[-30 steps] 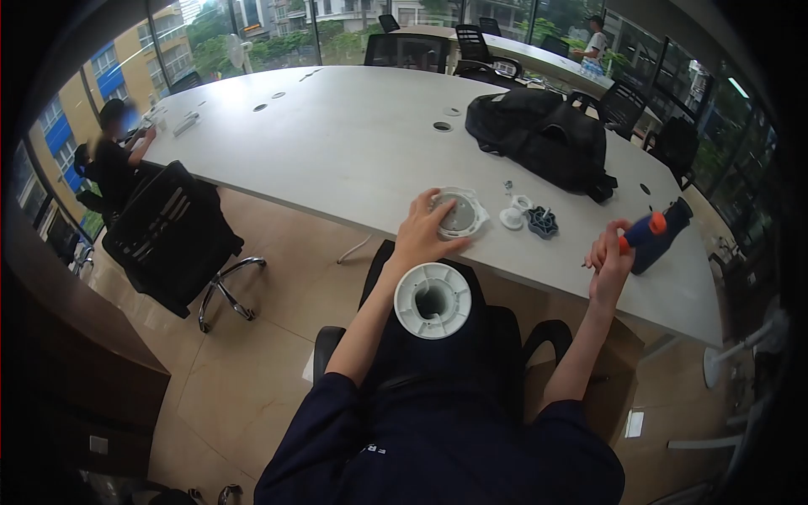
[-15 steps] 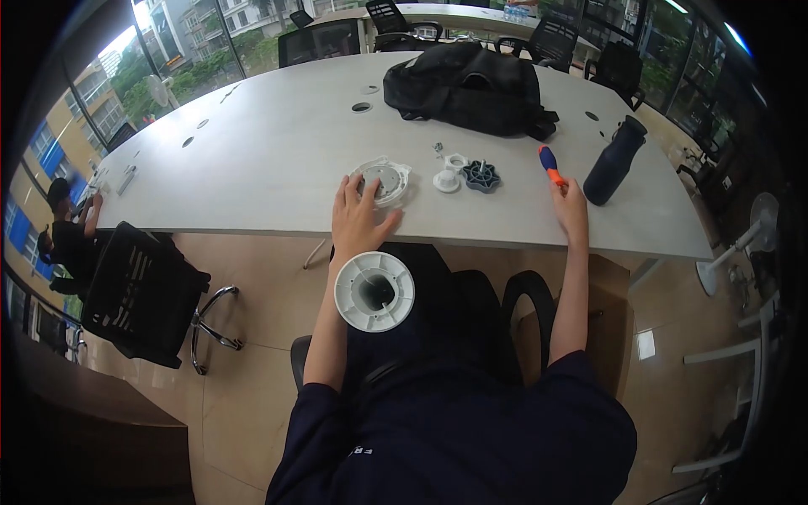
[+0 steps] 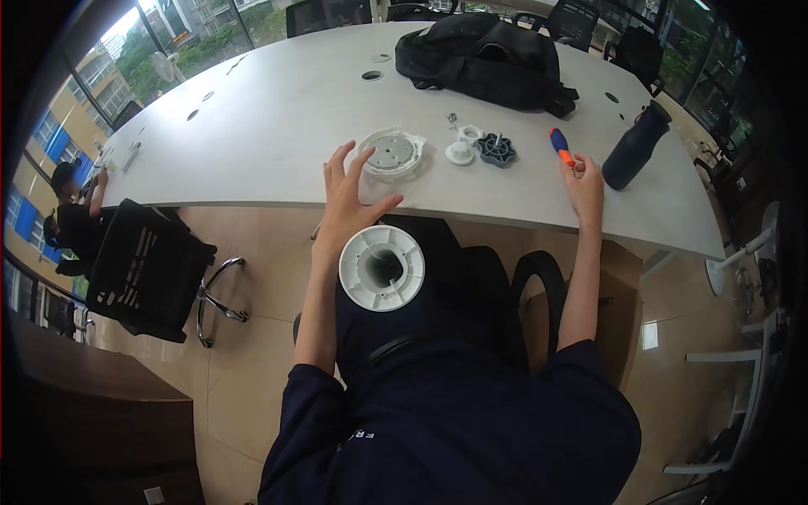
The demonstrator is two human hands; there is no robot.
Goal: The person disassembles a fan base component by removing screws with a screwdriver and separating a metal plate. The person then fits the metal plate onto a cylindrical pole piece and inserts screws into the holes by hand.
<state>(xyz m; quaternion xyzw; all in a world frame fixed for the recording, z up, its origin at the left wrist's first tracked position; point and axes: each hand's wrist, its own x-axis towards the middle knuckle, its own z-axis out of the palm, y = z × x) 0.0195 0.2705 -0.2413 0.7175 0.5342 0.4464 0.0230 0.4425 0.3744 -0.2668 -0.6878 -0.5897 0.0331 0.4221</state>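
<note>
My left hand [image 3: 342, 200] is open, thumb and fingers spread, at the left edge of a round white plastic part with a grey perforated disc [image 3: 391, 153]. Its index fingertip overlaps that edge; contact cannot be made out. My right hand [image 3: 586, 189] pinches the orange end of a blue-and-orange screwdriver handle [image 3: 560, 145] over the table; the shank is not visible. Between the hands lie a white domed part [image 3: 459, 153], a white ring [image 3: 470, 133], a dark grey lobed knob [image 3: 497, 151] and a small metal piece [image 3: 452, 119]. A white flanged tube [image 3: 357, 271] stands before my torso, beside my left forearm.
A dark bottle [image 3: 635, 148] stands right of my right hand. A black backpack [image 3: 480, 63] lies farther back on the white table [image 3: 278, 126]. An office chair [image 3: 151, 269] is at left, near another person [image 3: 77, 215]. A cardboard box [image 3: 623, 311] sits below the table's right side.
The view has tipped, so the table things sit higher in it. My left hand has drawn back leftward off the grey disc, fingers spreading. My right hand stays at the screwdriver's orange end.
</note>
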